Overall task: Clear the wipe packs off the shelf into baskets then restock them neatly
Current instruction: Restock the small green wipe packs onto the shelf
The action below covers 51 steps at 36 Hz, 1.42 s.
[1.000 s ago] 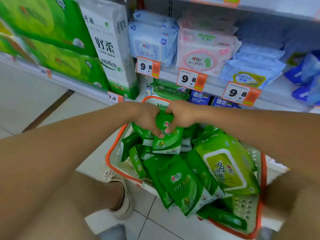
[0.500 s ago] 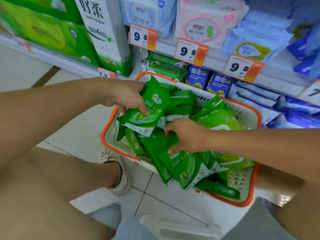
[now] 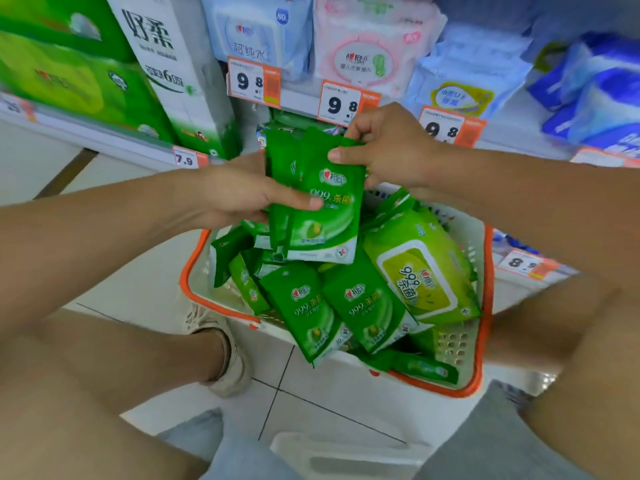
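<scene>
Head view: we have lifted a stack of packs (image 3: 322,202) above the basket (image 3: 485,306), left hand (image 3: 239,195) pinching at 9 o'clock, right hand (image 3: 388,147) gripping at 12; restocking can begin.

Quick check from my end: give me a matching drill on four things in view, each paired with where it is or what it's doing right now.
Things:
1. left hand
2. right hand
3. large yellow-green wipe pack
4. shoe

States:
A. lies in the basket
B. pinches the top of the held green packs
C. on the floor left of the basket
D. grips the held packs' left side

Pairs: 1-D, 2-B, 3-A, 4-C
</scene>
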Tool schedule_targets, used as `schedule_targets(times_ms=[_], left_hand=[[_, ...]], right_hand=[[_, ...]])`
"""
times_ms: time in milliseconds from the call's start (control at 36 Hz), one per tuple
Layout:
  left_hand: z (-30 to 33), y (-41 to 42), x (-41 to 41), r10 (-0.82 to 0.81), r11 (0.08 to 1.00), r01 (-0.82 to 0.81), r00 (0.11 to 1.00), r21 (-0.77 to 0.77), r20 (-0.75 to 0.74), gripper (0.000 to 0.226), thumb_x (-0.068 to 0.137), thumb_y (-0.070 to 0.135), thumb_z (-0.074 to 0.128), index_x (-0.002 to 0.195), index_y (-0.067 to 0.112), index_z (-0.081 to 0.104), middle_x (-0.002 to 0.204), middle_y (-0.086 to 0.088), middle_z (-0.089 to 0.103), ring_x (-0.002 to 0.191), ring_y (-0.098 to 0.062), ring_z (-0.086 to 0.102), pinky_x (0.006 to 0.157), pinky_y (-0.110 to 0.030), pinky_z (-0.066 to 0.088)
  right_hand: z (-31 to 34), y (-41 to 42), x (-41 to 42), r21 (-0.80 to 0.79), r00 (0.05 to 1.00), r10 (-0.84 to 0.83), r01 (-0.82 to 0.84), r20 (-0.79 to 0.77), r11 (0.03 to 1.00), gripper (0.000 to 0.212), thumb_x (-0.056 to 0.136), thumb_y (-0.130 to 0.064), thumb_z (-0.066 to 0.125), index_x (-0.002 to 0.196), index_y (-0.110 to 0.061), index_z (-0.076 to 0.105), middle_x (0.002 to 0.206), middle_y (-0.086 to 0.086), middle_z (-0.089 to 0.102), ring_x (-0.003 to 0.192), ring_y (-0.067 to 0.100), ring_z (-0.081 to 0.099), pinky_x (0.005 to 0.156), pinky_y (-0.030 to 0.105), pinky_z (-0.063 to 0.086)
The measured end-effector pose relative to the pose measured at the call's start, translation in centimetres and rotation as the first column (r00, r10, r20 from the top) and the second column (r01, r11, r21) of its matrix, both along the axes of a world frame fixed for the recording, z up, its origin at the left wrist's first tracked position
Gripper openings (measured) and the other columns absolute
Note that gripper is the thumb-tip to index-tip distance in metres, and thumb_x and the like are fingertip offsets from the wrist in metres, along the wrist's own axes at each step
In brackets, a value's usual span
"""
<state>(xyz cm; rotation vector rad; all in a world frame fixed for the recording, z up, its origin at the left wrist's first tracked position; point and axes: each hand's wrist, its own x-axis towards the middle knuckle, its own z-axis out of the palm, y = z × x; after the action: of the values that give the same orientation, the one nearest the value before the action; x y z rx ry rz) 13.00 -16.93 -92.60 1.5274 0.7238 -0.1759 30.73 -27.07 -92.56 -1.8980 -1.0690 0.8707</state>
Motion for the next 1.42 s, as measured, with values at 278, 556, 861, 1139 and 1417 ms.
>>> schedule_targets(times_ms=[278, 556, 861, 1139, 1417], left_hand=[[-0.8, 3.0, 0.3, 0.205, 0.925, -0.176, 0.978, 0.337, -0.05, 0.05, 0.064, 0.017, 0.09, 0.108, 0.024, 0.066, 0.101, 0.005, 0.075, 0.091, -0.013, 0.072, 0.08, -0.034, 0.06], [-0.9, 3.5, 0.0, 0.189, 0.955, -0.168, 0.979, 0.243, -0.069, 0.052, 0.065, 0.021, 0.089, 0.112, 0.026, 0.068, 0.105, 0.007, 0.076, 0.1, -0.016, 0.071, 0.092, -0.04, 0.055], [4.8, 5.4, 3.4, 0.36, 0.931, -0.339, 0.91, -0.131, 0.205, 0.045, 0.083, 0.014, 0.073, 0.126, 0.018, 0.062, 0.111, -0.008, 0.074, 0.102, -0.026, 0.071, 0.088, -0.042, 0.058], [8.8, 2.2, 7.0, 0.302, 0.949, -0.228, 0.854, -0.216, 0.424, 0.064, 0.073, 0.049, 0.079, 0.129, 0.023, 0.063, 0.12, -0.005, 0.071, 0.112, -0.026, 0.068, 0.103, -0.048, 0.048], [9.1, 1.5, 8.8, 0.371, 0.917, -0.391, 0.757, -0.082, 0.538, 0.091, 0.045, 0.021, 0.089, 0.127, 0.024, 0.05, 0.111, 0.0, 0.074, 0.105, -0.021, 0.07, 0.099, -0.048, 0.051]], right_hand=[[-5.2, -3.2, -1.6, -0.38, 0.603, 0.549, -0.397, 0.578, 0.836, 0.072, 0.075, -0.065, 0.073, 0.12, -0.011, 0.058, 0.112, 0.008, 0.063, 0.103, 0.028, 0.059, 0.088, 0.044, 0.052], [-5.3, -3.0, -3.2, -0.624, 0.37, 0.894, -0.644, 0.254, 0.443, 0.058, 0.074, -0.037, 0.086, 0.121, -0.009, 0.066, 0.098, -0.004, 0.065, 0.092, 0.018, 0.057, 0.067, 0.02, 0.041], [7.7, 1.4, 5.2, 0.225, 0.921, 0.263, -0.202, -0.287, 0.953, 0.021, 0.073, -0.001, 0.074, 0.092, -0.008, 0.068, 0.086, 0.001, 0.076, 0.076, 0.009, 0.071, 0.072, 0.019, 0.058], [9.2, 4.4, 4.7, 0.497, 0.927, -0.181, 0.332, -0.328, 0.802, 0.013, 0.083, -0.002, 0.076, 0.092, -0.011, 0.075, 0.098, 0.013, 0.076, 0.085, 0.023, 0.073, 0.081, 0.039, 0.059], [11.1, 3.9, 2.6, 0.43, 0.819, -0.278, 0.516, -0.503, 0.741, 0.046, 0.094, -0.058, 0.056, 0.121, -0.022, 0.064, 0.117, 0.003, 0.071, 0.105, 0.021, 0.071, 0.093, 0.047, 0.057]])
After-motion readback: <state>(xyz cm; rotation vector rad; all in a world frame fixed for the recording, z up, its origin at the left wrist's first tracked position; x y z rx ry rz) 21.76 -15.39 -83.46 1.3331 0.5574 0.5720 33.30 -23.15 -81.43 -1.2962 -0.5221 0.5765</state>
